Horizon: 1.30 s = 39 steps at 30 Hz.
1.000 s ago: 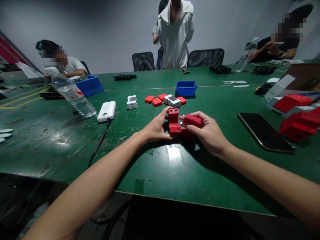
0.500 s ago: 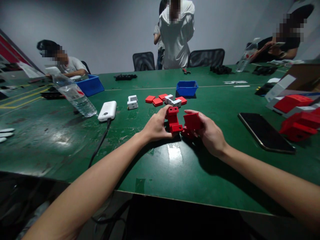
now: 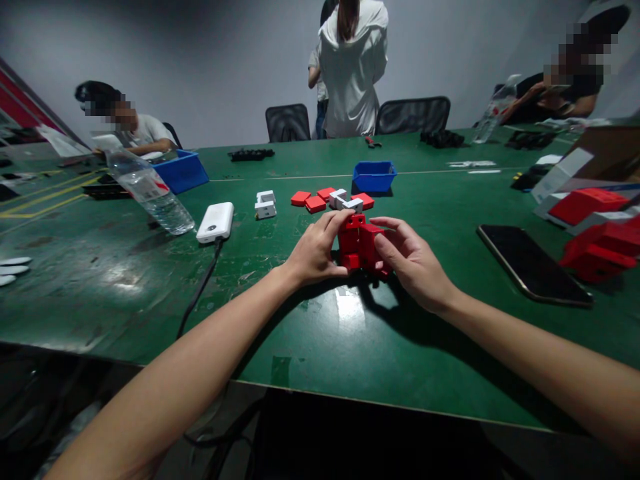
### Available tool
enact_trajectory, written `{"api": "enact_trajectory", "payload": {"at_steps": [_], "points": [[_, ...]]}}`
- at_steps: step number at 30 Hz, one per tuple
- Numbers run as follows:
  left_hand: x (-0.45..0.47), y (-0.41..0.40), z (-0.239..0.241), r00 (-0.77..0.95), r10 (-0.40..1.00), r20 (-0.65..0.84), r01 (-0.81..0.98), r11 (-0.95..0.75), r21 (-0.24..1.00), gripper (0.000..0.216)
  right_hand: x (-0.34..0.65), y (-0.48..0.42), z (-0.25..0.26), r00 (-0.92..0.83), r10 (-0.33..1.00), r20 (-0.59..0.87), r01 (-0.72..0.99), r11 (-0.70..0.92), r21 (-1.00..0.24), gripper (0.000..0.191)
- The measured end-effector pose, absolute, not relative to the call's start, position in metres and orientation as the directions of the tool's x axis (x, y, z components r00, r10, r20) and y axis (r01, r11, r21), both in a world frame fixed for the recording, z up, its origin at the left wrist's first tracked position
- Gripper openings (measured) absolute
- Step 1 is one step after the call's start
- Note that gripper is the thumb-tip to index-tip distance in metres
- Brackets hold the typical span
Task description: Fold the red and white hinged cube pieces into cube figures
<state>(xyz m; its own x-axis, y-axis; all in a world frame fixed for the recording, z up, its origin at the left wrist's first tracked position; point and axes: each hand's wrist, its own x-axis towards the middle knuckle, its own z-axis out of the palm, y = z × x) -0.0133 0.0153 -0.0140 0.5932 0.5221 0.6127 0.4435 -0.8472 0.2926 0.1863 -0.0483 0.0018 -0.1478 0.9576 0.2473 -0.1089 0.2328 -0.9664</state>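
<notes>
My left hand (image 3: 319, 245) is closed around a red bracket-like block (image 3: 349, 241) with holes in its top, held low over the green table (image 3: 295, 320). Against that block's right side stands a second red piece (image 3: 369, 243) with a flat face. The thumb and fingers of my right hand (image 3: 413, 257) grip this second piece. Both pieces touch, though their join is partly hidden by my fingers. Just beyond lie several flat red blocks (image 3: 315, 204) and white notched blocks (image 3: 354, 205). Another white notched block (image 3: 265, 205) sits farther left.
A small blue bin (image 3: 374, 177) stands behind the blocks. To the left are a white power bank (image 3: 215, 223) with a black cable and a tilted water bottle (image 3: 150, 190). On the right lie a phone (image 3: 533, 265) and larger red parts (image 3: 600, 253). Several people are around the table.
My right hand has brought its red piece leftward against the block in my left hand, and its fingers have shifted on it. The left hand has barely moved.
</notes>
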Motion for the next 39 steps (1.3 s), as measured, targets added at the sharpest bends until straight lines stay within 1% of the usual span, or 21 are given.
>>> {"api": "enact_trajectory", "payload": {"at_steps": [3,9,18,22,27,29,35,39], "points": [[-0.0131,0.0150,-0.0131,0.606,0.502,0.617,0.431,-0.859,0.275,0.098,0.1858,-0.0487,0.0016,-0.173,0.957,0.233,-0.090,0.220,-0.971,0.047],[-0.0132,0.0150,-0.0110,0.629,0.474,0.617,0.380,-0.879,0.288,0.096,0.1857,-0.0482,0.0027,-0.139,0.974,0.180,-0.051,0.175,-0.983,0.053],[-0.0131,0.0153,-0.0114,0.635,0.458,0.623,0.325,-0.889,0.322,0.095,0.1858,-0.0474,0.0065,-0.177,0.977,0.117,-0.078,0.105,-0.991,0.057],[-0.0147,0.0160,-0.0116,0.635,0.437,0.637,0.296,-0.899,0.323,0.093,0.1870,-0.0466,0.0057,-0.199,0.973,0.121,-0.079,0.107,-0.991,0.057],[-0.0155,0.0156,-0.0130,0.649,0.438,0.621,0.301,-0.899,0.319,0.094,0.1884,-0.0457,0.0030,-0.193,0.967,0.165,0.007,0.169,-0.986,0.050],[-0.0153,0.0144,-0.0138,0.650,0.441,0.618,0.312,-0.897,0.313,0.094,0.1884,-0.0457,0.0027,-0.183,0.970,0.162,0.026,0.169,-0.985,0.050],[-0.0158,0.0134,-0.0161,0.670,0.419,0.612,0.321,-0.908,0.269,0.099,0.1893,-0.0458,0.0039,-0.245,0.952,0.182,-0.042,0.177,-0.983,0.056],[-0.0159,0.0135,-0.0161,0.682,0.397,0.615,0.313,-0.917,0.245,0.102,0.1920,-0.0455,0.0039,-0.280,0.949,0.146,-0.054,0.137,-0.989,0.063]]}}
